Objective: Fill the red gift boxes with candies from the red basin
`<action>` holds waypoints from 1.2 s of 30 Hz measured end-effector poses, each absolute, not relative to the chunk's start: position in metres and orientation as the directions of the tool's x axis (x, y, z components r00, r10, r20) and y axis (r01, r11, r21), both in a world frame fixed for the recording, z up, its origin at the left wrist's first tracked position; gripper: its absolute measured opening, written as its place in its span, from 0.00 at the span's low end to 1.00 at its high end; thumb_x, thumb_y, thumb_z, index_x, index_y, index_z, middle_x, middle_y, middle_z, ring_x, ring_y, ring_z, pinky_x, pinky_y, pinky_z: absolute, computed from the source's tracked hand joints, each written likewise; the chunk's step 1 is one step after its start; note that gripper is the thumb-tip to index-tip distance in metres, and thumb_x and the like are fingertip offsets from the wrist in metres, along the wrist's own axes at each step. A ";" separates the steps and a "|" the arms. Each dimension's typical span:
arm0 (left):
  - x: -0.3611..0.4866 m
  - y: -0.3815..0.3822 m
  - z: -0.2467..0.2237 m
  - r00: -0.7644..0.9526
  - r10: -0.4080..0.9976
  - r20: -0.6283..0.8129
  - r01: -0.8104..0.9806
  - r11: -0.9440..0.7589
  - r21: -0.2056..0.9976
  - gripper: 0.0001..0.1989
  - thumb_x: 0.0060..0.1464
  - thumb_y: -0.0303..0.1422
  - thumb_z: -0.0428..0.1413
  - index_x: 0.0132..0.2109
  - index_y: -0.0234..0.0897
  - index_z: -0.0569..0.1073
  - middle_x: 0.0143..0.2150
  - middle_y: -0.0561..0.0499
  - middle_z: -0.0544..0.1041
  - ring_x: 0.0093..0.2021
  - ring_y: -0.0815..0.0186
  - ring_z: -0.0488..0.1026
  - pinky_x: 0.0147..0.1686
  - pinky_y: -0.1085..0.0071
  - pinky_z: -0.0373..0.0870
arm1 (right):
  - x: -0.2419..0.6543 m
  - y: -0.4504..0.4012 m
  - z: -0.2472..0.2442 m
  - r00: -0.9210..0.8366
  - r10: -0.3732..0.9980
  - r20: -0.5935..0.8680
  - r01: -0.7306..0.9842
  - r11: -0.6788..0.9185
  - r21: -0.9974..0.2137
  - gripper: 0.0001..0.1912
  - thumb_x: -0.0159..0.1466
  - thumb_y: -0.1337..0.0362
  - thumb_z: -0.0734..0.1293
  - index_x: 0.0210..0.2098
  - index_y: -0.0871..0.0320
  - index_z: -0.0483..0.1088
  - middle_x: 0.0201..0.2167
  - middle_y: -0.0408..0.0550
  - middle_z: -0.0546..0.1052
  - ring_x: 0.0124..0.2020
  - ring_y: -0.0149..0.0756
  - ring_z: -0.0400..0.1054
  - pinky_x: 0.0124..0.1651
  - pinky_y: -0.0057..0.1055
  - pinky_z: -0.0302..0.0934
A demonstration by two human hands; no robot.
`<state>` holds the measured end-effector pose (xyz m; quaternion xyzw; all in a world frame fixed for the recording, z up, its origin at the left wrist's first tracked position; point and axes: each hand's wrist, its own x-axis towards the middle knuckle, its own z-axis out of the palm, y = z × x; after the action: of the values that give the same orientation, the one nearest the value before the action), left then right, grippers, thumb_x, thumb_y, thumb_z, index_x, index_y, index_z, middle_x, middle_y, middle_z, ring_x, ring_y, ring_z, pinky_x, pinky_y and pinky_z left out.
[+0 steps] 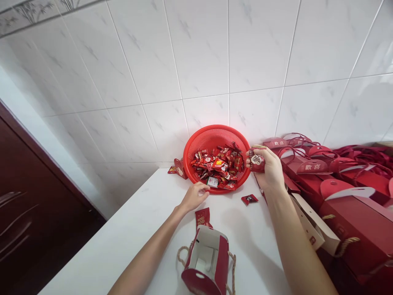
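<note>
In my right hand [272, 170] I grip a red candy packet [257, 160] with a dark character on a pale round patch; a yellowish edge shows above it. That hand is just right of a red plastic basket [217, 130], which tilts toward me against the wall and holds many red-wrapped candies [219, 164]. My left hand [194, 196] is by the basket's front rim, fingers slightly bent and thumb apart, with nothing seen in it. Nearer to me lies an open dark red gift box [221, 258] with twine handles and a pale inside.
Several red gift boxes [353, 221] with rope handles crowd the right side. A loose candy [249, 199] lies on the white table [138, 217], and a red packet [202, 217] lies behind the open box. A tiled wall [205, 49] closes off the back.
</note>
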<state>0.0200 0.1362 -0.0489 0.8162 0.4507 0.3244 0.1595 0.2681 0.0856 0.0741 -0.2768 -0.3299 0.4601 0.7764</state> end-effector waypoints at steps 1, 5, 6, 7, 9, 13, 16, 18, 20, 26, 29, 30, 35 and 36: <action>0.025 0.135 -0.049 0.428 0.815 0.390 0.610 -0.579 0.540 0.09 0.56 0.30 0.55 0.41 0.37 0.79 0.42 0.47 0.80 0.42 0.62 0.77 0.46 0.65 0.74 | 0.267 0.085 0.074 0.353 0.899 0.258 -0.528 0.419 -0.739 0.07 0.46 0.66 0.70 0.26 0.57 0.69 0.21 0.40 0.73 0.19 0.30 0.66 0.20 0.27 0.61; 0.059 0.138 -0.038 0.565 0.681 0.467 0.550 -0.732 0.402 0.11 0.59 0.28 0.53 0.42 0.40 0.80 0.46 0.46 0.78 0.48 0.61 0.74 0.53 0.62 0.71 | 0.266 0.083 0.074 0.351 0.894 0.280 -0.508 0.433 -0.745 0.07 0.47 0.66 0.70 0.26 0.57 0.68 0.21 0.40 0.73 0.19 0.30 0.66 0.20 0.27 0.60; 0.070 0.141 -0.034 0.596 0.645 0.479 0.542 -0.762 0.354 0.12 0.59 0.27 0.52 0.43 0.40 0.80 0.47 0.46 0.77 0.49 0.60 0.74 0.54 0.62 0.70 | 0.266 0.083 0.074 0.354 0.890 0.287 -0.503 0.440 -0.744 0.07 0.48 0.66 0.71 0.26 0.57 0.68 0.22 0.40 0.73 0.19 0.29 0.66 0.20 0.26 0.60; 0.080 0.144 -0.029 0.631 0.610 0.478 0.534 -0.789 0.302 0.14 0.59 0.26 0.51 0.44 0.40 0.80 0.49 0.45 0.77 0.50 0.60 0.73 0.55 0.61 0.69 | 0.265 0.082 0.074 0.355 0.887 0.293 -0.500 0.446 -0.742 0.07 0.48 0.66 0.71 0.26 0.57 0.68 0.22 0.40 0.73 0.19 0.29 0.66 0.21 0.26 0.60; 0.099 0.152 -0.023 0.685 0.574 0.448 0.547 -0.812 0.205 0.16 0.58 0.25 0.51 0.48 0.40 0.79 0.53 0.45 0.75 0.54 0.57 0.71 0.58 0.59 0.66 | 0.265 0.081 0.075 0.358 0.883 0.303 -0.497 0.455 -0.739 0.07 0.48 0.66 0.71 0.26 0.58 0.69 0.22 0.40 0.73 0.20 0.28 0.66 0.21 0.26 0.61; 0.124 0.163 -0.020 0.689 0.630 0.358 0.654 -0.753 0.067 0.20 0.56 0.27 0.56 0.56 0.35 0.74 0.61 0.40 0.70 0.59 0.51 0.66 0.60 0.55 0.62 | 0.267 0.079 0.076 0.359 0.876 0.322 -0.491 0.471 -0.733 0.05 0.48 0.66 0.70 0.26 0.57 0.71 0.22 0.39 0.73 0.20 0.28 0.65 0.22 0.26 0.61; 0.127 0.164 -0.024 0.666 0.675 0.316 0.700 -0.713 0.048 0.19 0.57 0.29 0.56 0.56 0.34 0.74 0.59 0.40 0.73 0.58 0.51 0.67 0.58 0.54 0.61 | 0.268 0.078 0.077 0.364 0.872 0.327 -0.496 0.479 -0.725 0.04 0.49 0.67 0.70 0.26 0.57 0.71 0.22 0.39 0.73 0.21 0.28 0.65 0.23 0.26 0.61; 0.124 0.162 -0.025 0.667 0.680 0.305 0.702 -0.711 0.050 0.15 0.61 0.29 0.52 0.52 0.36 0.76 0.53 0.42 0.77 0.55 0.52 0.69 0.57 0.55 0.60 | 0.268 0.077 0.078 0.360 0.874 0.328 -0.495 0.476 -0.726 0.04 0.49 0.67 0.70 0.26 0.57 0.71 0.22 0.40 0.73 0.21 0.29 0.65 0.23 0.27 0.62; 0.119 0.159 -0.023 0.661 0.675 0.329 0.698 -0.714 0.062 0.14 0.64 0.29 0.48 0.47 0.38 0.78 0.48 0.44 0.80 0.52 0.54 0.71 0.55 0.55 0.60 | 0.267 0.076 0.079 0.351 0.877 0.328 -0.488 0.471 -0.735 0.04 0.50 0.66 0.69 0.26 0.56 0.70 0.23 0.40 0.73 0.22 0.30 0.66 0.23 0.28 0.62; 0.092 0.150 -0.017 0.615 0.660 0.432 0.676 -0.723 0.142 0.10 0.61 0.30 0.53 0.44 0.38 0.79 0.47 0.46 0.81 0.51 0.56 0.73 0.55 0.57 0.62 | 0.267 0.075 0.079 0.342 0.874 0.345 -0.480 0.478 -0.736 0.04 0.51 0.66 0.69 0.26 0.56 0.69 0.22 0.40 0.72 0.21 0.29 0.65 0.23 0.27 0.60; 0.080 0.142 -0.022 0.664 0.599 0.448 0.597 -0.785 0.166 0.10 0.58 0.30 0.56 0.46 0.38 0.79 0.50 0.46 0.80 0.53 0.56 0.72 0.56 0.58 0.64 | 0.269 0.075 0.079 0.350 0.863 0.363 -0.460 0.496 -0.736 0.04 0.51 0.66 0.69 0.26 0.56 0.69 0.23 0.40 0.73 0.21 0.29 0.65 0.23 0.27 0.61; 0.078 0.139 -0.025 0.693 0.572 0.439 0.560 -0.811 0.171 0.10 0.59 0.29 0.55 0.46 0.38 0.79 0.50 0.46 0.80 0.52 0.57 0.73 0.55 0.59 0.65 | 0.270 0.075 0.079 0.354 0.860 0.368 -0.453 0.502 -0.737 0.04 0.51 0.66 0.69 0.26 0.56 0.69 0.23 0.40 0.73 0.22 0.29 0.65 0.24 0.27 0.61; 0.102 0.123 -0.039 0.870 0.422 0.254 0.403 -0.907 0.125 0.11 0.60 0.26 0.54 0.46 0.37 0.79 0.49 0.46 0.80 0.50 0.58 0.74 0.52 0.64 0.68 | 0.268 0.075 0.079 0.356 0.860 0.366 -0.436 0.499 -0.749 0.05 0.51 0.64 0.69 0.26 0.56 0.69 0.23 0.40 0.73 0.22 0.30 0.65 0.23 0.27 0.61; 0.112 0.122 -0.041 0.887 0.408 0.216 0.393 -0.913 0.111 0.12 0.60 0.27 0.55 0.49 0.37 0.79 0.51 0.45 0.78 0.51 0.57 0.74 0.52 0.63 0.69 | 0.267 0.074 0.079 0.348 0.864 0.363 -0.434 0.492 -0.755 0.05 0.51 0.64 0.69 0.27 0.56 0.69 0.23 0.40 0.73 0.22 0.30 0.66 0.23 0.27 0.61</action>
<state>0.1118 0.1223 -0.0412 0.9708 0.2063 0.1183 0.0319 0.2670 0.0741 0.0790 -0.2784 -0.3866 0.4200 0.7725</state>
